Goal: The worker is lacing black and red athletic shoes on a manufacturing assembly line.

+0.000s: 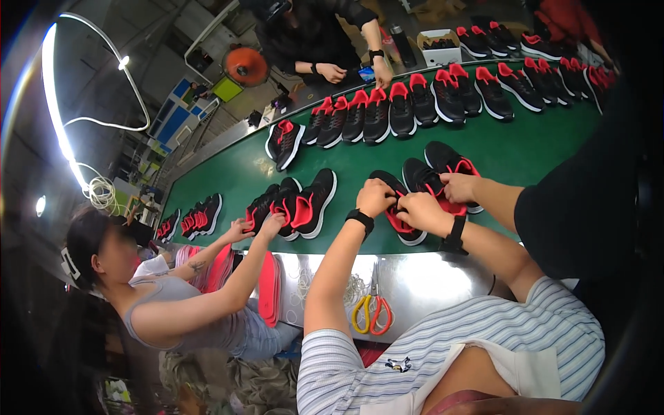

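Observation:
Both of my hands are on a black sneaker (413, 237) with red lining and a white sole, lying on the green belt with its heel toward me. My left hand (375, 198) closes over its upper from the left, with bent fingers near the shoe's opening. From the right, my right hand (425, 214) pinches at the same opening; what lies between the fingertips is too small to make out. Just beyond, another black sneaker (417, 174) lies to the right. A co-worker's hand (459, 188) reaches from a dark sleeve to a neighbouring sneaker (443, 156).
A long row of sneakers (401, 112) lines the belt's (346, 166) far side. At left, a co-worker handles sneakers (318, 204) beside red insoles (270, 290). Scissors (371, 312) with yellow and orange handles lie on the metal ledge (429, 277). Another person stands across.

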`<state>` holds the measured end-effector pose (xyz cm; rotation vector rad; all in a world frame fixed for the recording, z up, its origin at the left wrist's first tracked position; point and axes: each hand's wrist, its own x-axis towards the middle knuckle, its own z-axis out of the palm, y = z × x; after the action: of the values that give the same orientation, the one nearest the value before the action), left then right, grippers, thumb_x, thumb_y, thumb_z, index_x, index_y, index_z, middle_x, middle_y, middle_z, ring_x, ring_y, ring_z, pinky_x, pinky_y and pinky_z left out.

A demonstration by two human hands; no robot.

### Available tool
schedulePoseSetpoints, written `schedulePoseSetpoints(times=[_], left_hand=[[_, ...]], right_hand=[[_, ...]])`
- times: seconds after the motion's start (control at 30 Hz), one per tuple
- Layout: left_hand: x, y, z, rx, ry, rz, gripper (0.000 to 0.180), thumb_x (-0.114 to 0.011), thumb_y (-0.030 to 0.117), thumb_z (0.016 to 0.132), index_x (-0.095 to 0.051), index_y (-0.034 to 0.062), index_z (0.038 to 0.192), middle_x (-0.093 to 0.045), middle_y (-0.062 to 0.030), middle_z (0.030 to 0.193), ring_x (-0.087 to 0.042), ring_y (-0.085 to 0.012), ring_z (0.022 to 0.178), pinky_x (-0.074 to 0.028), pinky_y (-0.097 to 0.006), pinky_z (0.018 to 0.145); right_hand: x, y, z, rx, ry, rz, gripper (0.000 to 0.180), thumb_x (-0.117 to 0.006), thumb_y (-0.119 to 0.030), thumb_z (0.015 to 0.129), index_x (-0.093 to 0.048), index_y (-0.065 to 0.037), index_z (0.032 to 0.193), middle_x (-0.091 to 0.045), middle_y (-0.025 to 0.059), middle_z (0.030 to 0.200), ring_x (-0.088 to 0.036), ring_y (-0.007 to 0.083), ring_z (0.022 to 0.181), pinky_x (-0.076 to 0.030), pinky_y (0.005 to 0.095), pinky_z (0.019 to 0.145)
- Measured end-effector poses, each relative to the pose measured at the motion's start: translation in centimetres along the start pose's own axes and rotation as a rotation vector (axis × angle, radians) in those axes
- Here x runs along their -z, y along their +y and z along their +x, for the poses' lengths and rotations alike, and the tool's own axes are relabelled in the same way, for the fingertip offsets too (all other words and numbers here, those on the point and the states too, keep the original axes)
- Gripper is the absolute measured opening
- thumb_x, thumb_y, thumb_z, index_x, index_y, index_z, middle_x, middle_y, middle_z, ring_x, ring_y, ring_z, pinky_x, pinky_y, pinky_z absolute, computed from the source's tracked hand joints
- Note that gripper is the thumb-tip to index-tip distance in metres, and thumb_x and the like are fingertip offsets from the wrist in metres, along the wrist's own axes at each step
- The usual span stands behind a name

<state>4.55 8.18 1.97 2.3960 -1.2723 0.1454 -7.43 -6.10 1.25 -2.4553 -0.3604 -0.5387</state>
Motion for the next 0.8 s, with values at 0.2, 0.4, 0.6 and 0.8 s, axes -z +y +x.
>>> schedulePoseSetpoints(times=[0.2, 0.4, 0.6, 0.8], left_hand=[[-1.3, 2.8, 0.8, 0.048, -0.197, 0.515, 0.015, -0.062, 0.015, 0.071, -0.07, 0.0143, 0.083, -0.057, -0.006, 0.103, -0.054, -0.0243, 0.1, -0.047, -0.038, 0.077], [-1.0, 1.5, 1.4, 0.31, 0.006, 0.016, 0.019, -0.053, 0.007, 0.073, -0.069, 0.0121, 0.082, -0.061, -0.0108, 0.091, -0.06, -0.0286, 0.084, -0.049, -0.039, 0.073], [-1.3, 0.0, -1.7, 0.066, 0.046, -0.168, 0.029, -0.052, 0.004, 0.078, -0.065, 0.0111, 0.103, -0.059, -0.0103, 0.105, -0.056, -0.0291, 0.096, -0.045, -0.035, 0.085], [4.2, -10.7, -10.4, 0.41, 0.422, 0.343, 0.025, -0.063, 0.016, 0.074, -0.061, 0.0058, 0.097, -0.058, -0.0129, 0.1, -0.054, -0.031, 0.097, -0.044, -0.043, 0.082]], right_hand=[[-2.2, 0.4, -1.4, 0.251, 0.051, -0.219, 0.011, -0.063, -0.013, 0.067, -0.061, -0.005, 0.074, -0.055, 0.0084, 0.073, -0.059, 0.026, 0.069, -0.05, 0.0368, 0.061], [-5.5, 0.7, 2.0, 0.117, -0.384, -0.485, 0.008, -0.058, -0.01, 0.067, -0.064, -0.008, 0.062, -0.065, 0.0118, 0.068, -0.064, 0.0266, 0.064, -0.051, 0.0378, 0.056], [-8.2, 2.9, 2.3, 0.118, -0.277, -0.398, 0.016, -0.056, -0.011, 0.071, -0.067, -0.006, 0.082, -0.065, 0.0142, 0.084, -0.065, 0.029, 0.071, -0.051, 0.0369, 0.064], [-0.7, -1.3, 0.3, 0.217, -0.34, -0.336, 0.019, -0.065, -0.025, 0.072, -0.067, -0.007, 0.078, -0.063, 0.0116, 0.077, -0.064, 0.0246, 0.074, -0.051, 0.0369, 0.06]])
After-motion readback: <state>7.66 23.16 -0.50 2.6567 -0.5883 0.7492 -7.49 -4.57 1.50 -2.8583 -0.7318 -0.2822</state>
